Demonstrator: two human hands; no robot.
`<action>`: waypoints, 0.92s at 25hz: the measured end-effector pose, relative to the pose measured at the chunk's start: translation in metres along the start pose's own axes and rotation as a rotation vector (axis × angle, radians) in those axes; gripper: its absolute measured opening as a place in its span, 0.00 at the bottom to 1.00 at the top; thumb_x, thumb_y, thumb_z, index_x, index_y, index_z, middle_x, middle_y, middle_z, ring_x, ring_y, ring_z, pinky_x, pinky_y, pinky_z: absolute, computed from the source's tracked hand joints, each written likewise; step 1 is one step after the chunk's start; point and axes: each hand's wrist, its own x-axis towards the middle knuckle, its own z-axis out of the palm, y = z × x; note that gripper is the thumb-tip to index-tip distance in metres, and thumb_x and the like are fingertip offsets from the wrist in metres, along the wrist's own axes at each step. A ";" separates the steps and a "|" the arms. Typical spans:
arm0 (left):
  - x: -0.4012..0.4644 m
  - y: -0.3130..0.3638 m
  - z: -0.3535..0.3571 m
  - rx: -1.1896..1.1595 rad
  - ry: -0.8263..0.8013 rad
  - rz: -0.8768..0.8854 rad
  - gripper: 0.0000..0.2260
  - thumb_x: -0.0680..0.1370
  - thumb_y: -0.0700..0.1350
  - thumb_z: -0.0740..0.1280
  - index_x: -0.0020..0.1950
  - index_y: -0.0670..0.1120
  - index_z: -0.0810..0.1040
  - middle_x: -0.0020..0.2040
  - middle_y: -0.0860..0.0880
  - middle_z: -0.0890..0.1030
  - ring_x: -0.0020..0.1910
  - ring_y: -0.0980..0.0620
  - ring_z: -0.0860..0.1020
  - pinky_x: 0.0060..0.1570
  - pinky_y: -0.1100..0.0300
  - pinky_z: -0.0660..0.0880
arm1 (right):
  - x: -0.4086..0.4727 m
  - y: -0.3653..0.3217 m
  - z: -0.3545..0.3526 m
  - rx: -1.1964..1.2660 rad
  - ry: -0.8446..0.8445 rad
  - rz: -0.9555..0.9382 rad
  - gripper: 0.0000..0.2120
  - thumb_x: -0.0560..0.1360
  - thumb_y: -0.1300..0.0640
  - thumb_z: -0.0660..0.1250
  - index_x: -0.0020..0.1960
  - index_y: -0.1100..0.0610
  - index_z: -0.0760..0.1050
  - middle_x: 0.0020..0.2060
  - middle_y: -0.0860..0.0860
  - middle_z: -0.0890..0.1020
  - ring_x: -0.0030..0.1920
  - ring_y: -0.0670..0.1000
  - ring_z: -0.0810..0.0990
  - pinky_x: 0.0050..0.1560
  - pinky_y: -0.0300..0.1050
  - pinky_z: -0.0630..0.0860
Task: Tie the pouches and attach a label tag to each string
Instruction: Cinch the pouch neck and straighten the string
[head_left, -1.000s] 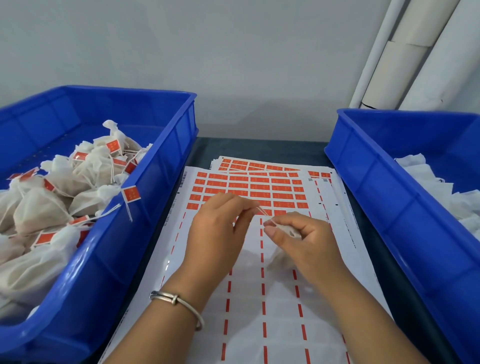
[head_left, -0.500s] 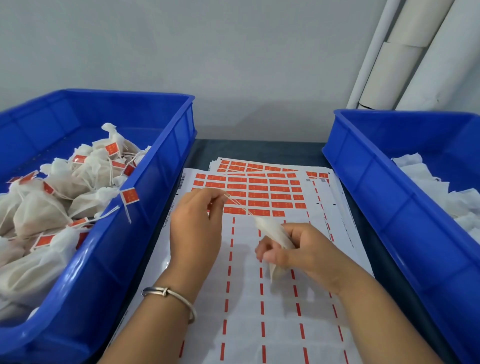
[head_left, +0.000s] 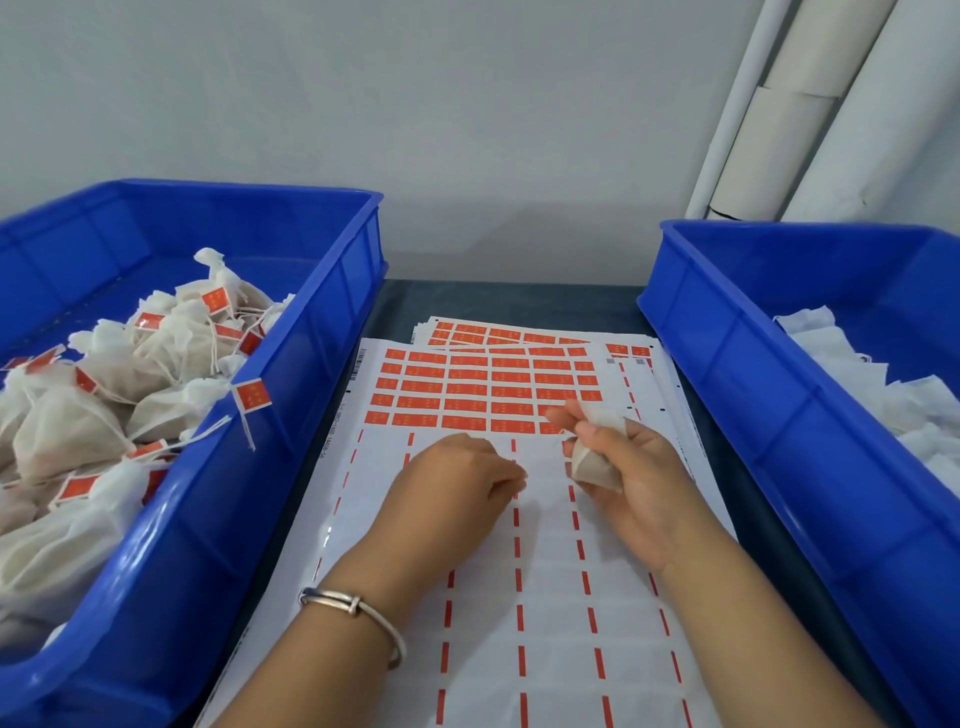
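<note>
Printing on the orange labels is too small to read; a barcode and a line of small digits run along the left margin of the label sheet (head_left: 483, 613), also illegible. The right hand (head_left: 631, 478) holds a white pouch (head_left: 592, 467) above the sheet, fingers curled round it in a closed grip, thumb and forefinger pinching its gathered top. The left hand (head_left: 457, 486) sits just left of that grip, knuckles up, fingertips drawn together; whether they pinch the string cannot be told. A silver bangle (head_left: 358, 616) circles the left wrist. Beyond both hands lie the remaining orange labels (head_left: 483, 387). Well left of the grip, a blue bin (head_left: 291, 395) holds tied, tagged pouches (head_left: 171, 353); to its right, a second blue bin (head_left: 748, 395) holds white untagged pouches (head_left: 841, 358). All rests on a dark desk (head_left: 509, 301).
</note>
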 end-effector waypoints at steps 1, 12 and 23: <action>0.000 0.001 -0.001 -0.008 -0.018 0.021 0.11 0.79 0.50 0.63 0.59 0.55 0.80 0.52 0.55 0.80 0.46 0.58 0.73 0.47 0.69 0.71 | -0.001 0.002 0.001 -0.178 0.046 -0.040 0.09 0.66 0.47 0.72 0.46 0.43 0.83 0.47 0.37 0.83 0.50 0.44 0.82 0.49 0.41 0.79; -0.008 0.004 -0.011 -0.139 0.162 0.150 0.09 0.77 0.48 0.66 0.55 0.51 0.82 0.49 0.56 0.79 0.43 0.62 0.69 0.44 0.76 0.64 | -0.003 0.013 0.005 -0.968 -0.142 -0.195 0.06 0.75 0.51 0.68 0.40 0.49 0.75 0.39 0.45 0.80 0.40 0.46 0.78 0.37 0.31 0.72; -0.004 0.015 -0.002 -0.589 0.122 -0.042 0.11 0.79 0.45 0.63 0.40 0.61 0.71 0.40 0.62 0.76 0.44 0.69 0.73 0.40 0.78 0.69 | -0.013 -0.001 0.008 -0.689 -0.359 -0.141 0.07 0.73 0.60 0.69 0.41 0.49 0.79 0.35 0.47 0.82 0.40 0.46 0.80 0.38 0.35 0.77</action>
